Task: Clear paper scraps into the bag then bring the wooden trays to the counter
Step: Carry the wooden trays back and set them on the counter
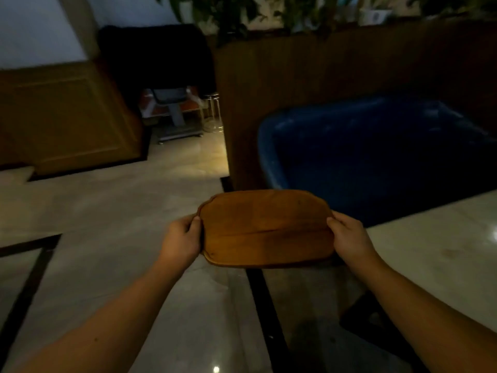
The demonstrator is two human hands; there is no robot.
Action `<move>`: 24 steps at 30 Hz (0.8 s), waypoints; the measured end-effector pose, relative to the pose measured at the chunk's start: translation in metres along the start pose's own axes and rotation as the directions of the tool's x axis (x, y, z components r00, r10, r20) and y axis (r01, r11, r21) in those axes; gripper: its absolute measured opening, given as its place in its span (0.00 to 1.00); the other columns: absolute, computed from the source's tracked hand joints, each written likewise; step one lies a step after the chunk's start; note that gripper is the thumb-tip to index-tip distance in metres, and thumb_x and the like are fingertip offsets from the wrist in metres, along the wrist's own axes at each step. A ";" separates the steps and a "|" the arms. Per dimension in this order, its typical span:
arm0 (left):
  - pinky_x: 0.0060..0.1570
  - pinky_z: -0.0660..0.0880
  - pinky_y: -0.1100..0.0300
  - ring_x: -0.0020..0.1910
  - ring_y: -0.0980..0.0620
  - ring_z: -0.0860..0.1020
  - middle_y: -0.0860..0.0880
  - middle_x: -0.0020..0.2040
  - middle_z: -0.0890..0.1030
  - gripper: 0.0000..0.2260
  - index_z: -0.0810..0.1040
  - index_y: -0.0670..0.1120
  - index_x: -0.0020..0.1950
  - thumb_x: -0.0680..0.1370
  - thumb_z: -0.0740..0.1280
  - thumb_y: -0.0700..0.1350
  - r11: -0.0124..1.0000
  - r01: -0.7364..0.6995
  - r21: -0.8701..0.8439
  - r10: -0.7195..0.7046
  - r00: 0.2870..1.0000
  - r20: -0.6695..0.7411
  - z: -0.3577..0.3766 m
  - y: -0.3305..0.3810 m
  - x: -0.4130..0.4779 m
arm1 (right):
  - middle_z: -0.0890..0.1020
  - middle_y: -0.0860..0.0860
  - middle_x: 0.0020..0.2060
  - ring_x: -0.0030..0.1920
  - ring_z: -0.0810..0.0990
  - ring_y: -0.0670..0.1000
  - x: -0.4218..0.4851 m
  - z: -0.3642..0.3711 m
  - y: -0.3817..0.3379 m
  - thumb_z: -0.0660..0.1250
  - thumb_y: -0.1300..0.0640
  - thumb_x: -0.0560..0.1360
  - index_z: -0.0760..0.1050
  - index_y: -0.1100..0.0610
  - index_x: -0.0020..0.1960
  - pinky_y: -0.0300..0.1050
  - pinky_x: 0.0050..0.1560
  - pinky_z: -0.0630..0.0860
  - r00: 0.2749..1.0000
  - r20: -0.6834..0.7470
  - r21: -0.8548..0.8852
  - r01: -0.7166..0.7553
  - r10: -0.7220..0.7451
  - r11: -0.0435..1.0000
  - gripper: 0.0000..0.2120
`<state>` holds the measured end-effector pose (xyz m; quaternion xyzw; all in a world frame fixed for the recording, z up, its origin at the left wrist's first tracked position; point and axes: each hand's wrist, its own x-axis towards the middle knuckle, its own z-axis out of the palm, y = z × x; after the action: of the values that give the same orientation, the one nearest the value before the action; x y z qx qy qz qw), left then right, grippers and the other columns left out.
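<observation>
A brown wooden tray (pixel 265 228) with rounded corners is held level in the air above the floor, in the middle of the view. My left hand (pixel 181 239) grips its left edge, thumb on top. My right hand (pixel 349 235) grips its right edge the same way. The tray's top is bare. It looks thick at the near edge; whether it is one tray or a stack I cannot tell. No paper scraps or bag are in sight.
A pale marble table (pixel 435 249) reaches in from the right. Behind it stands a blue upholstered seat (pixel 376 146) against a wooden partition (pixel 295 84) topped with plants. Glossy tiled floor (pixel 107 211) spreads left, toward a wooden cabinet (pixel 67 117) and a dark chair (pixel 161 65).
</observation>
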<state>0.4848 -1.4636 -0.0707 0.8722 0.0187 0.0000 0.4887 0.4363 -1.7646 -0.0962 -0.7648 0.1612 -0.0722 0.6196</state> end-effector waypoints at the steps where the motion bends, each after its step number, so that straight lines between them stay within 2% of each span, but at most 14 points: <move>1: 0.38 0.76 0.45 0.39 0.34 0.79 0.31 0.41 0.80 0.17 0.79 0.35 0.47 0.82 0.55 0.44 1.000 0.029 -0.003 -0.029 0.999 -0.043 -0.021 -0.012 0.002 | 0.83 0.50 0.43 0.44 0.81 0.50 0.004 0.025 -0.009 0.56 0.59 0.81 0.79 0.44 0.44 0.47 0.47 0.76 0.999 0.041 0.002 0.015 -0.015 1.000 0.17; 2: 0.38 0.76 0.42 0.40 0.33 0.79 0.29 0.42 0.80 0.17 0.79 0.34 0.47 0.81 0.56 0.44 0.999 0.048 -0.014 -0.049 0.995 -0.084 -0.040 -0.024 0.004 | 0.82 0.51 0.42 0.43 0.80 0.51 0.007 0.047 -0.016 0.56 0.59 0.82 0.79 0.45 0.43 0.48 0.47 0.75 0.997 0.076 0.005 0.025 -0.026 1.000 0.17; 4: 0.36 0.74 0.45 0.40 0.31 0.79 0.28 0.42 0.79 0.17 0.79 0.34 0.46 0.81 0.56 0.44 0.994 0.102 -0.040 -0.107 0.980 -0.167 -0.077 -0.045 0.004 | 0.83 0.55 0.41 0.44 0.81 0.56 0.017 0.092 -0.030 0.56 0.59 0.81 0.80 0.47 0.43 0.50 0.47 0.76 0.989 0.144 -0.010 0.042 -0.040 0.999 0.17; 6: 0.35 0.74 0.44 0.39 0.31 0.79 0.28 0.40 0.79 0.17 0.78 0.33 0.45 0.81 0.56 0.45 0.988 0.146 -0.058 -0.155 0.961 -0.231 -0.104 -0.062 0.003 | 0.83 0.61 0.45 0.48 0.81 0.61 0.026 0.129 -0.038 0.56 0.58 0.81 0.81 0.49 0.45 0.57 0.52 0.77 0.974 0.225 -0.026 0.040 -0.033 0.999 0.16; 8: 0.36 0.75 0.39 0.38 0.32 0.79 0.29 0.39 0.79 0.18 0.78 0.33 0.44 0.81 0.57 0.47 0.979 0.192 -0.069 -0.204 0.932 -0.299 -0.130 -0.076 0.001 | 0.82 0.64 0.49 0.50 0.81 0.63 0.039 0.169 -0.045 0.55 0.57 0.82 0.80 0.52 0.46 0.62 0.56 0.76 0.945 0.324 -0.033 0.056 -0.042 0.998 0.15; 10: 0.40 0.77 0.39 0.40 0.34 0.80 0.32 0.41 0.81 0.17 0.80 0.39 0.43 0.80 0.58 0.49 0.968 0.240 -0.079 -0.252 0.897 -0.364 -0.153 -0.084 0.000 | 0.82 0.61 0.48 0.49 0.80 0.61 0.051 0.209 -0.055 0.55 0.58 0.82 0.80 0.51 0.48 0.57 0.54 0.76 0.922 0.384 -0.038 0.063 -0.044 0.997 0.15; 12: 0.44 0.78 0.41 0.43 0.36 0.81 0.33 0.44 0.82 0.15 0.78 0.51 0.37 0.81 0.58 0.49 0.954 0.281 -0.103 -0.297 0.855 -0.426 -0.173 -0.089 0.000 | 0.82 0.55 0.45 0.46 0.80 0.55 0.063 0.249 -0.063 0.54 0.59 0.82 0.80 0.49 0.49 0.49 0.48 0.77 0.892 0.449 -0.003 0.061 -0.053 0.998 0.15; 14: 0.45 0.79 0.42 0.44 0.36 0.81 0.33 0.45 0.82 0.14 0.75 0.56 0.36 0.81 0.58 0.48 0.940 0.317 -0.125 -0.337 0.811 -0.478 -0.194 -0.095 0.002 | 0.83 0.52 0.45 0.47 0.81 0.54 0.077 0.290 -0.071 0.55 0.60 0.82 0.79 0.46 0.47 0.49 0.50 0.76 0.851 0.521 0.025 0.067 -0.070 0.997 0.16; 15: 0.45 0.79 0.43 0.42 0.38 0.81 0.35 0.44 0.83 0.13 0.76 0.56 0.38 0.81 0.58 0.49 0.930 0.341 -0.136 -0.361 0.781 -0.509 -0.204 -0.098 0.004 | 0.83 0.51 0.46 0.48 0.81 0.54 0.082 0.308 -0.074 0.55 0.59 0.82 0.79 0.46 0.47 0.50 0.52 0.76 0.820 0.567 0.035 0.066 -0.074 0.997 0.16; 17: 0.40 0.81 0.47 0.38 0.44 0.82 0.40 0.41 0.83 0.12 0.81 0.50 0.49 0.81 0.58 0.50 0.907 0.391 -0.156 -0.405 0.712 -0.574 -0.230 -0.109 0.008 | 0.84 0.50 0.46 0.49 0.83 0.51 0.096 0.351 -0.085 0.55 0.59 0.82 0.80 0.48 0.49 0.47 0.53 0.77 0.732 0.675 0.052 0.071 -0.088 0.996 0.16; 19: 0.33 0.78 0.53 0.35 0.48 0.82 0.44 0.38 0.83 0.13 0.80 0.47 0.57 0.81 0.58 0.50 0.878 0.441 -0.185 -0.455 0.652 -0.607 -0.251 -0.115 0.012 | 0.84 0.47 0.47 0.47 0.83 0.44 0.108 0.386 -0.096 0.55 0.60 0.82 0.79 0.50 0.54 0.38 0.49 0.78 0.667 0.737 0.067 0.095 -0.114 0.993 0.14; 21: 0.36 0.80 0.50 0.35 0.46 0.82 0.43 0.37 0.83 0.13 0.81 0.47 0.53 0.81 0.58 0.50 0.860 0.458 -0.226 -0.484 0.588 -0.648 -0.269 -0.121 0.015 | 0.83 0.46 0.46 0.43 0.83 0.39 0.119 0.423 -0.111 0.55 0.61 0.82 0.77 0.54 0.59 0.30 0.43 0.77 0.585 0.799 0.080 0.128 -0.140 0.989 0.13; 24: 0.43 0.79 0.46 0.37 0.42 0.82 0.40 0.39 0.83 0.12 0.80 0.53 0.42 0.80 0.59 0.49 0.843 0.451 -0.293 -0.510 0.497 -0.702 -0.295 -0.123 0.014 | 0.83 0.45 0.45 0.43 0.83 0.39 0.124 0.476 -0.136 0.56 0.61 0.82 0.77 0.54 0.58 0.31 0.41 0.76 0.487 0.855 0.099 0.185 -0.179 0.978 0.13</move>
<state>0.4890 -1.1480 -0.0214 0.7315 0.4626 0.2286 0.4457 0.7218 -1.3419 -0.0805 -0.7139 -0.2485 0.2520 0.6042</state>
